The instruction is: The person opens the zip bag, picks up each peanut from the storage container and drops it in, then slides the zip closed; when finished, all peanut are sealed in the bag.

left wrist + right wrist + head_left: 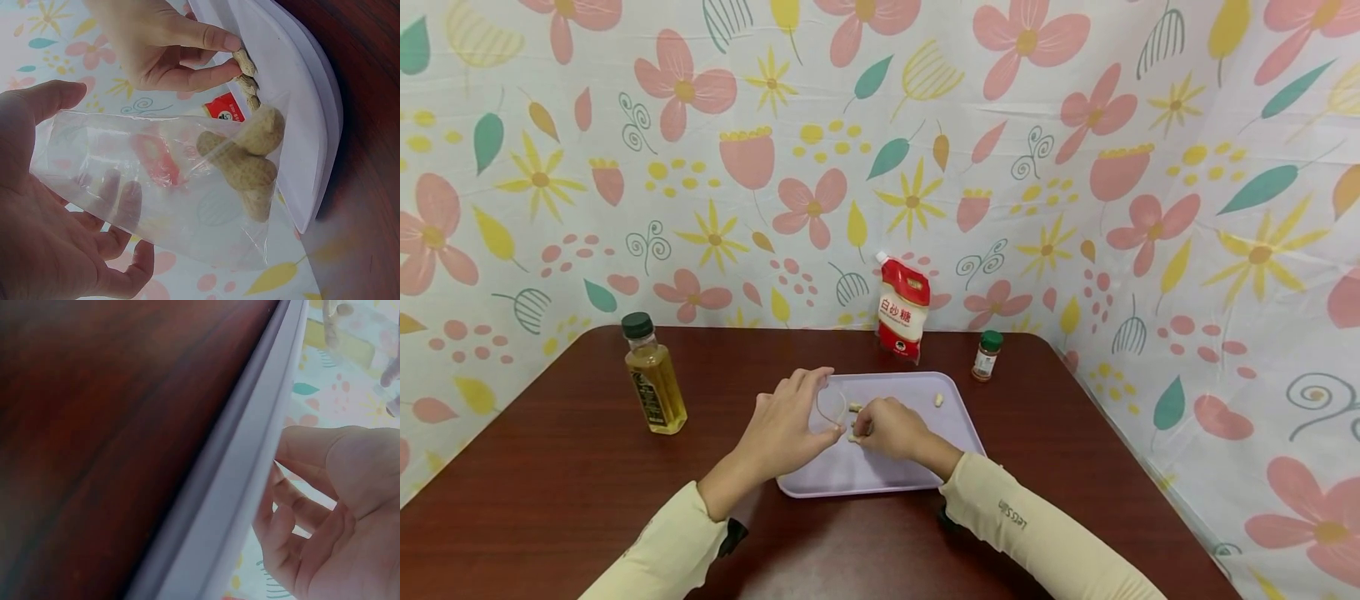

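My left hand [790,425] holds a clear plastic bag [169,206] by its mouth, thumb on one side and fingers curled on the other. Several unshelled peanuts [244,159] lie in the bag's bottom. Over the lilac tray [895,475], my right hand [891,427] pinches a peanut [245,64] between thumb and index finger, best seen in the left wrist view. More peanuts sit in a row just beyond those fingertips. One pale peanut [938,400] lies apart at the tray's right side. In the right wrist view, the tray's edge hides the right fingertips.
A bottle of yellow oil [657,383] with a dark cap stands left of the tray. Behind it are a red-and-white sugar pouch [902,312] and a small green-capped jar [987,358]. Flower-patterned cloth backs the brown table [550,467].
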Demonstrator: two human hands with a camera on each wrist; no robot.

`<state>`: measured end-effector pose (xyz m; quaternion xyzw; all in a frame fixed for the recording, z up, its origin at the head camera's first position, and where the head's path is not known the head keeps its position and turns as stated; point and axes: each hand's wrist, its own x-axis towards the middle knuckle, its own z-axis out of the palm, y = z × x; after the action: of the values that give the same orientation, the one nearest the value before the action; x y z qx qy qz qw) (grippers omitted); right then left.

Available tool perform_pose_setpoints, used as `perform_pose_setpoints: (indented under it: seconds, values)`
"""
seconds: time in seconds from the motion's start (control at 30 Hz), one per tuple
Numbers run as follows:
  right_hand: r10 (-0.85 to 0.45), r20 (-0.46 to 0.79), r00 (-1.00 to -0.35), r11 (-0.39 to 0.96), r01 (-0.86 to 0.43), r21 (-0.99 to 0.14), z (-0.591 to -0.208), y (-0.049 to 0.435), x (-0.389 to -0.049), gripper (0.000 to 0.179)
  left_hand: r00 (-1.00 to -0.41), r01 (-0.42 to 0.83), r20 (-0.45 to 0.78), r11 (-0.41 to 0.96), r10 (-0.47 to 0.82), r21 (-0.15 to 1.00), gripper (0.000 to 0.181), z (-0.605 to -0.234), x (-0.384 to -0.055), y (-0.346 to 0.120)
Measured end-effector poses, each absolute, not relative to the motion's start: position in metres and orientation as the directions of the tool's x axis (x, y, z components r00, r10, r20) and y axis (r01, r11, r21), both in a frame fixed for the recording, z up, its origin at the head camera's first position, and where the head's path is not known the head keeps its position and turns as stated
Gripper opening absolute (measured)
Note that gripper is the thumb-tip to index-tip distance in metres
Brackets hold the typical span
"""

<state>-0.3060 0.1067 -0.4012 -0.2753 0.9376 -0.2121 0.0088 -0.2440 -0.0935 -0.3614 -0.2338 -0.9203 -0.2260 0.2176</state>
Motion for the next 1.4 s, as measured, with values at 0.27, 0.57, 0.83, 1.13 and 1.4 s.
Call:
perform_pose_setpoints:
  seconds: [0.27, 0.57, 0.83, 1.13, 1.4]
  values:
    - [-0.577, 0.095, -0.811, 0.73, -0.564, -0.387, -0.404, 0.109, -0.306, 0.005, -0.793, 0.528, 0.512, 0.79, 0.329, 0.311, 0.076, -0.362, -0.244, -0.095]
    - [-0.609, 0.171, -0.775, 0.676, -0.62, -0.399, -0.399, 0.112, -0.3, 0.008, -0.791, 0.535, 0.512, 0.785, 0.335, 0.312, 0.075, -0.361, -0.243, -0.095]
    - [-0.585, 0.227, -0.778, 0.645, -0.617, -0.45, -0.385, 0.118, -0.291, 0.01, -0.801, 0.52, 0.502, 0.795, 0.327, 0.312, 0.075, -0.36, -0.242, -0.096]
    - [-0.537, 0.293, -0.792, 0.597, -0.601, -0.532, -0.367, 0.127, -0.279, 0.011, -0.803, 0.52, 0.498, 0.793, 0.327, 0.317, 0.075, -0.359, -0.24, -0.095]
    - [-0.485, 0.324, -0.813, 0.58, -0.575, -0.576, -0.354, 0.132, -0.269, 0.012, -0.818, 0.512, 0.472, 0.79, 0.329, 0.336, 0.074, -0.362, -0.239, -0.094]
